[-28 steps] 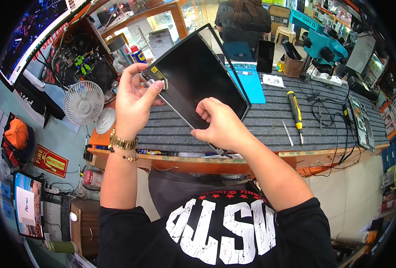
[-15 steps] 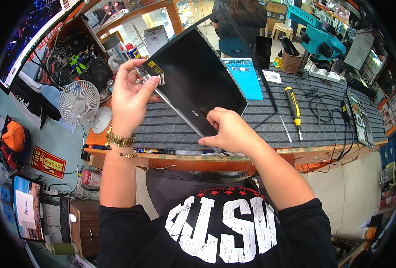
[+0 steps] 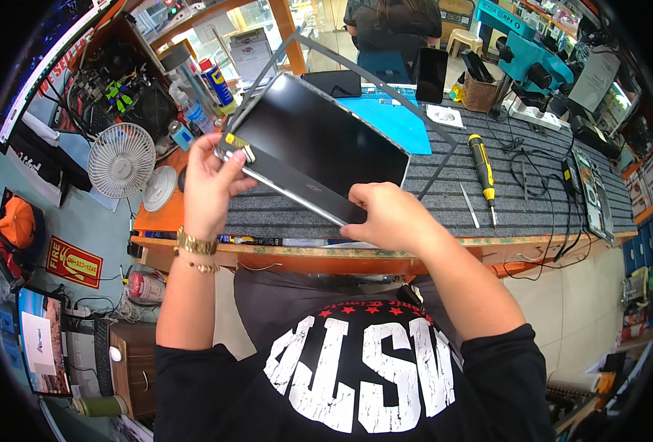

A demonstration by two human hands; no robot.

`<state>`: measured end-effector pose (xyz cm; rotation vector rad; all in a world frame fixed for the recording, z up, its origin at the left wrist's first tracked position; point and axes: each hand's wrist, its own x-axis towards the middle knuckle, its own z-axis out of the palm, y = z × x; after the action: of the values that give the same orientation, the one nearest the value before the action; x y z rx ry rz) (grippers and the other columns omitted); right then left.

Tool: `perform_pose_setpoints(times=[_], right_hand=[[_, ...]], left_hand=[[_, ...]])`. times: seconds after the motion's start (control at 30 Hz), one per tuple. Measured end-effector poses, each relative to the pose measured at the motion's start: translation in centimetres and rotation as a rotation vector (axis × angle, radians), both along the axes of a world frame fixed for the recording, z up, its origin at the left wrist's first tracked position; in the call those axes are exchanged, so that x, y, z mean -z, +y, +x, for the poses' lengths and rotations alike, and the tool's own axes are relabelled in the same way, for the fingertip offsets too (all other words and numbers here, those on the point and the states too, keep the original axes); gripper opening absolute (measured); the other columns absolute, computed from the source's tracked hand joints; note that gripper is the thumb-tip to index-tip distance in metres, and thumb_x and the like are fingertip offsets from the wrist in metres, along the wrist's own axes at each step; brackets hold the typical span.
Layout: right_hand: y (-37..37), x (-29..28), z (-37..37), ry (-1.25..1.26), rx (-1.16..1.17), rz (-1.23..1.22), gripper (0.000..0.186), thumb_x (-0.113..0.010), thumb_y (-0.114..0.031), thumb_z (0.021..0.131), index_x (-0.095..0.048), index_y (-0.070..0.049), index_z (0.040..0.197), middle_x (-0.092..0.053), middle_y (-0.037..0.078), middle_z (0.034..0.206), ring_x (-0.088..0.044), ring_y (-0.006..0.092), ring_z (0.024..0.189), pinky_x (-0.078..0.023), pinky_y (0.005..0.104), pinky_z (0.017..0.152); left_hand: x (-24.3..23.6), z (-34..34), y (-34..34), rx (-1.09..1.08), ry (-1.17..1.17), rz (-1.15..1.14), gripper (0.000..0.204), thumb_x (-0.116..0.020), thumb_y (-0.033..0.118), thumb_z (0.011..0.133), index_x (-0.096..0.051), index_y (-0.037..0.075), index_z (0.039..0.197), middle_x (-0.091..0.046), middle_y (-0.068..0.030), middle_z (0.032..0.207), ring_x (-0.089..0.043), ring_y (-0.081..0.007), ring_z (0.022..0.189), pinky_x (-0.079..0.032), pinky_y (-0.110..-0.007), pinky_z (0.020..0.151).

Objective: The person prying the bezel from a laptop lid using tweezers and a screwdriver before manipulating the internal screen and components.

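- Left hand: thumb and fingers clamped on the near left corner of the laptop screen.
- Laptop screen: smooth, dark, rectangular panel; tilted, between the hands, above the bench.
- Bezel: thin, dark, angular frame; stands away from the screen's far edge.
- Right hand: clamped on the near right corner, apart from the left.
- Screwdriver: yellow-and-black handle, metal shaft.
- Surface: orange-brown wooden edge; grey ribbed mat.
- Room: round-caged white fan at left; pale tiled floor at right.
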<state>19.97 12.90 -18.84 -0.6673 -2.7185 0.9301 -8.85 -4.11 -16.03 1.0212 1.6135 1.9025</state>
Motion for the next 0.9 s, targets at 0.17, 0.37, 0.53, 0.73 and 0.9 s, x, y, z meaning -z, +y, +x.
perform_pose_setpoints(times=[0.17, 0.37, 0.53, 0.73, 0.9], right_hand=[[2.2, -1.1, 3.1, -0.259, -0.095, 0.071, 0.051, -0.096, -0.042, 0.083, -0.079, -0.001, 0.109, -0.082, 0.021, 0.105, -0.079, 0.0446, 0.104, -0.063, 0.0523, 0.092], [3.0, -0.2, 5.4, -0.259, -0.125, 0.016, 0.041, -0.096, -0.034, 0.088, -0.076, 0.0, 0.101, -0.079, 0.02, 0.095, -0.077, 0.0408, 0.092, -0.06, 0.0505, 0.083], [2.2, 0.2, 5.0, -0.263, -0.022, -0.024, 0.019, -0.084, -0.017, 0.094, -0.077, 0.001, 0.098, -0.078, 0.02, 0.093, -0.076, 0.0388, 0.088, -0.06, 0.0484, 0.082], [1.9, 0.0, 4.4, -0.199, 0.041, -0.03, 0.014, -0.079, -0.01, 0.09, -0.076, 0.003, 0.095, -0.078, 0.022, 0.094, -0.076, 0.041, 0.088, -0.061, 0.0487, 0.082], [2.4, 1.3, 4.3, -0.092, 0.053, 0.022, 0.014, -0.082, -0.006, 0.089, -0.075, 0.004, 0.097, -0.071, 0.014, 0.084, -0.068, 0.0284, 0.076, -0.056, 0.0435, 0.073]], left_hand=[[7.3, 3.3, -3.2, -0.021, -0.196, -0.061, 0.052, -0.076, 0.006, 0.113, -0.045, 0.008, 0.155, -0.077, -0.0097, 0.126, -0.08, -0.0197, 0.11, -0.075, -0.042, 0.087], [9.4, 4.8, -5.4, 0.15, -0.06, -0.336, 0.059, -0.08, 0.008, 0.111, -0.042, 0.008, 0.156, -0.074, -0.0127, 0.12, -0.077, -0.0151, 0.089, -0.068, -0.031, 0.062], [8.0, 3.0, -5.4, 0.16, -0.024, -0.534, 0.048, -0.076, 0.025, 0.116, -0.05, 0.006, 0.151, -0.075, -0.0122, 0.106, -0.072, -0.0114, 0.069, -0.059, -0.029, 0.051], [6.1, 1.0, -5.1, 0.172, 0.291, -0.765, 0.018, -0.069, 0.021, 0.118, -0.065, 0.01, 0.131, -0.071, -0.0037, 0.087, -0.066, -0.0106, 0.054, -0.052, -0.03, 0.045], [7.9, -0.5, -4.3, 0.158, 0.433, -0.72, 0.014, -0.074, 0.017, 0.114, -0.067, 0.008, 0.121, -0.071, -0.0013, 0.088, -0.064, -0.0093, 0.056, -0.049, -0.03, 0.049]])
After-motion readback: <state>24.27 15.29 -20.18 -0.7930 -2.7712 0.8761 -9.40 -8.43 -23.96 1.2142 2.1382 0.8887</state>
